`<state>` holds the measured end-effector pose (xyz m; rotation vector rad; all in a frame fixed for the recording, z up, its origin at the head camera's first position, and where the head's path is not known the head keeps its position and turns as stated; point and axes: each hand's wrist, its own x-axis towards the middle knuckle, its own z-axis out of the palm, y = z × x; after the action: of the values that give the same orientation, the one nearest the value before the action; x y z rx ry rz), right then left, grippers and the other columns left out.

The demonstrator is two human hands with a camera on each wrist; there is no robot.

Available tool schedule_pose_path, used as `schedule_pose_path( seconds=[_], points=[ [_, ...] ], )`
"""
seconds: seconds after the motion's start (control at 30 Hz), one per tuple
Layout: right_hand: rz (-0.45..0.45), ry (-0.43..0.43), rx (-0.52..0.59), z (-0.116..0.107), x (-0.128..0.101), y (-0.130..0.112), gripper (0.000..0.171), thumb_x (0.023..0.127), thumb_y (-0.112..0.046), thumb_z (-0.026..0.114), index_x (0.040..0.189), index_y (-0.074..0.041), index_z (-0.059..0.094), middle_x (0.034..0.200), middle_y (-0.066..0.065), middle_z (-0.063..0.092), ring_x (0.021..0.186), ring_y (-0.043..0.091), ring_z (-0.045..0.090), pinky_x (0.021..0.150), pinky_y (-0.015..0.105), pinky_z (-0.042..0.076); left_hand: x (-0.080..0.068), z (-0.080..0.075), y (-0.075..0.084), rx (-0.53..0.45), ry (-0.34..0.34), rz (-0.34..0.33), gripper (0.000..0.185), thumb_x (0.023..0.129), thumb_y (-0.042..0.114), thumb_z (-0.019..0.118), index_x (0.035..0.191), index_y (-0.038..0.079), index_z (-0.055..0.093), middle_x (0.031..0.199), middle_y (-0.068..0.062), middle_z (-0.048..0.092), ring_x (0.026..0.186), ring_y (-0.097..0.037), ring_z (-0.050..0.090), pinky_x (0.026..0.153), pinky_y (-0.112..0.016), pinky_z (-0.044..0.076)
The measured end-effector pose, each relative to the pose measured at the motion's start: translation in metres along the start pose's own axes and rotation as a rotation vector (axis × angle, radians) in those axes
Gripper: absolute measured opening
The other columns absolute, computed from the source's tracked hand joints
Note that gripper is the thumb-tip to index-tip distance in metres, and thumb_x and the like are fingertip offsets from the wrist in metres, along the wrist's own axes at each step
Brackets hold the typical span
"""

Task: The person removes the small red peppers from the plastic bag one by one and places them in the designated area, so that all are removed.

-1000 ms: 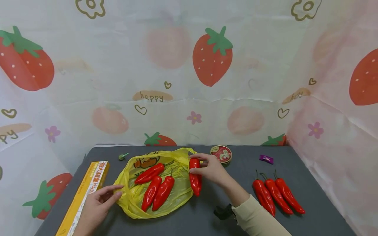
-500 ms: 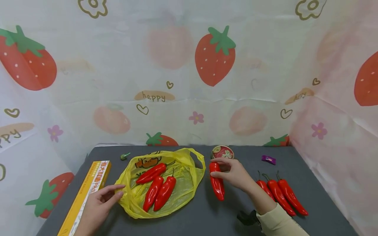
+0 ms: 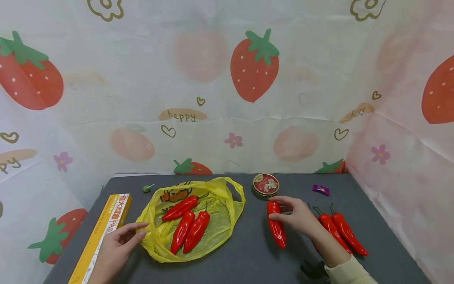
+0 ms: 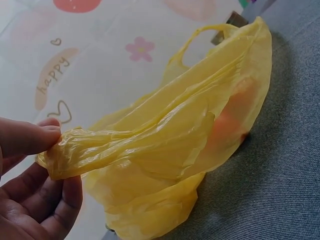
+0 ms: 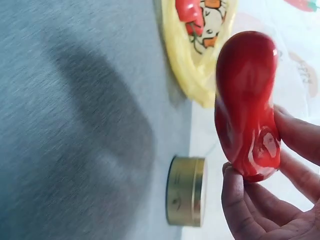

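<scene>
My right hand grips a red chili pepper by its stem end, above the grey table between the bag and the pile on the right. The right wrist view shows the same pepper pinched between thumb and fingers. A yellow plastic bag lies open on the table with three red peppers inside. My left hand pinches the bag's left edge; the left wrist view shows the bag held by my fingertips. More red peppers lie at the right, partly behind my right hand.
A round tin stands behind the right hand, also seen on the right wrist view as a tin. A yellow box lies at the table's left edge. A small green object and a purple candy sit near the back. Strawberry-print cloth walls surround the table.
My right hand has carried the red pepper rightward, from the bag's right edge to beside the peppers on the right. The left hand has kept its hold on the bag.
</scene>
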<state>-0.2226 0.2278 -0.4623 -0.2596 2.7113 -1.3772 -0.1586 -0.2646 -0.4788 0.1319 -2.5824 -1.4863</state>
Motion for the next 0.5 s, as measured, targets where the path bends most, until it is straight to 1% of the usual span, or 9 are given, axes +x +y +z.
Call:
schedule_pose_path(
  seconds=[0.13,0.23,0.37,0.5],
  points=[
    [-0.006,-0.016,-0.005,-0.004,-0.008,0.009,0.051,0.086,-0.033,0.081,0.132,-0.019,0.066,0.125,0.009,0.068,0.109,0.028,0.066,0.085,0.041,0.056,-0.001,-0.001,0.0,-0.011,0.0,0.024,0.031,0.097,0.03,0.07,0.118,0.007,0.074,0.101,0.001,0.073,0.076,-0.009,0.057,0.065,-0.024,0.051],
    [0.003,-0.014,-0.015,-0.008,-0.015,0.015,0.052,0.086,-0.032,0.082,0.133,-0.016,0.066,0.123,0.009,0.068,0.107,0.027,0.066,0.086,0.042,0.056,-0.001,-0.001,-0.001,-0.026,0.002,0.05,0.029,0.097,0.028,0.07,0.117,0.007,0.074,0.101,0.003,0.073,0.075,-0.009,0.057,0.065,-0.025,0.052],
    [0.001,-0.002,-0.04,-0.015,-0.021,0.025,0.053,0.086,-0.032,0.082,0.133,-0.015,0.066,0.124,0.009,0.069,0.105,0.026,0.067,0.087,0.044,0.056,-0.001,0.0,-0.002,-0.034,0.008,0.043,0.028,0.097,0.027,0.07,0.117,0.007,0.074,0.1,0.005,0.073,0.075,-0.009,0.057,0.065,-0.026,0.052],
    [0.023,0.006,-0.078,-0.022,-0.025,0.034,0.051,0.085,-0.031,0.082,0.132,-0.018,0.066,0.125,0.008,0.068,0.107,0.026,0.067,0.09,0.046,0.056,-0.001,0.001,-0.001,-0.034,0.011,0.04,0.028,0.097,0.026,0.07,0.117,0.006,0.074,0.102,0.004,0.074,0.077,-0.006,0.058,0.066,-0.022,0.052]
  ],
)
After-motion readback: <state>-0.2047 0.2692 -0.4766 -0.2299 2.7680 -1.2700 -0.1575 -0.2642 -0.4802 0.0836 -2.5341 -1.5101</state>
